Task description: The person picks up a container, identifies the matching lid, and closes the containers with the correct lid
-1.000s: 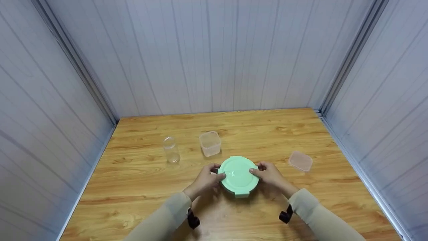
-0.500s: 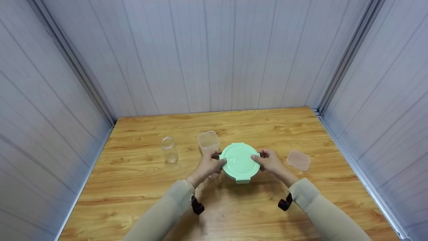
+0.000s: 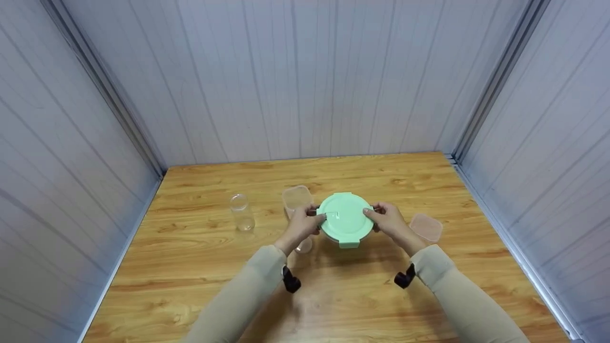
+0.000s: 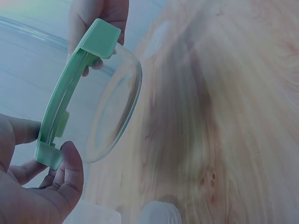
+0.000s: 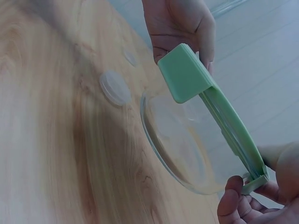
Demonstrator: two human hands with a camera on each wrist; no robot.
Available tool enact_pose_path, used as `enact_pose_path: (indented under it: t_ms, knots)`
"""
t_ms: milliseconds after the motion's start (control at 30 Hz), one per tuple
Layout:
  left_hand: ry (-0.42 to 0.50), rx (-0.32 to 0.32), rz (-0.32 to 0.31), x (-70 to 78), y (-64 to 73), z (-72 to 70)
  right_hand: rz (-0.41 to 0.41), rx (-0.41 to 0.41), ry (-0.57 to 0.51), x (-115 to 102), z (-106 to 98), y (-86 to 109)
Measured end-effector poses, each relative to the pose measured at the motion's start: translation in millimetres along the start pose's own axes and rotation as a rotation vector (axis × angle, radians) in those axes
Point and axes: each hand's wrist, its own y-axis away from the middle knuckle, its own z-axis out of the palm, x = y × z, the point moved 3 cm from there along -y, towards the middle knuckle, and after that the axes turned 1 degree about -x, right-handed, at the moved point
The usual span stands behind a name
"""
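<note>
A round clear glass food container [image 3: 346,217] with a mint-green clip-on lid is held up between both hands. My left hand [image 3: 301,225] grips the left side of its rim, thumb on top of the lid and fingers curled below. On the opposite side my right hand [image 3: 390,226] pinches the rim the same way. Beneath the lid [image 4: 60,95] the glass bowl [image 4: 114,112] shows nothing inside and hangs above the wooden table, as both wrist views show. The side clips [image 5: 184,74] are folded down over the rim.
A clear glass jar [image 3: 242,213] stands at the left. Partly behind my left hand is a square translucent container [image 3: 296,196]. A small round clear piece [image 3: 304,246] lies below that hand. A square translucent lid [image 3: 427,226] lies at the right. Panel walls [image 3: 305,81] enclose the table.
Both hands have raised the glass container off the table and carried it away from the person. A small round clear piece has come into view beneath the left hand.
</note>
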Motion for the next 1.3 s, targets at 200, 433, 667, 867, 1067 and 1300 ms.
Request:
enact_pose_path:
  t_ms: [200, 433, 667, 867, 1067, 1300]
  knots:
    - [0.008, 0.053, -0.028, -5.5, -9.6, 2.6, 0.020, 0.027, -0.006, 3.5, 1.7, -6.6]
    - [-0.017, 0.126, -0.011, -6.4, -19.5, 10.9, 0.054, 0.094, 0.013, 6.7, 1.6, -15.0]
    - [-0.001, 0.142, -0.042, -9.4, -31.9, 20.5, 0.042, 0.161, 0.016, 10.8, -1.0, -24.2]
    - [0.036, 0.126, -0.059, -14.2, -40.7, 28.8, 0.040, 0.206, 0.045, 18.1, -3.5, -31.2]
    - [0.013, 0.120, 0.019, -37.6, -67.7, 33.6, 0.045, 0.226, 0.070, 24.5, -4.7, -37.9]
    - [-0.007, 0.113, 0.003, -47.0, -77.3, 36.9, 0.045, 0.231, 0.091, 35.4, -4.3, -43.7]
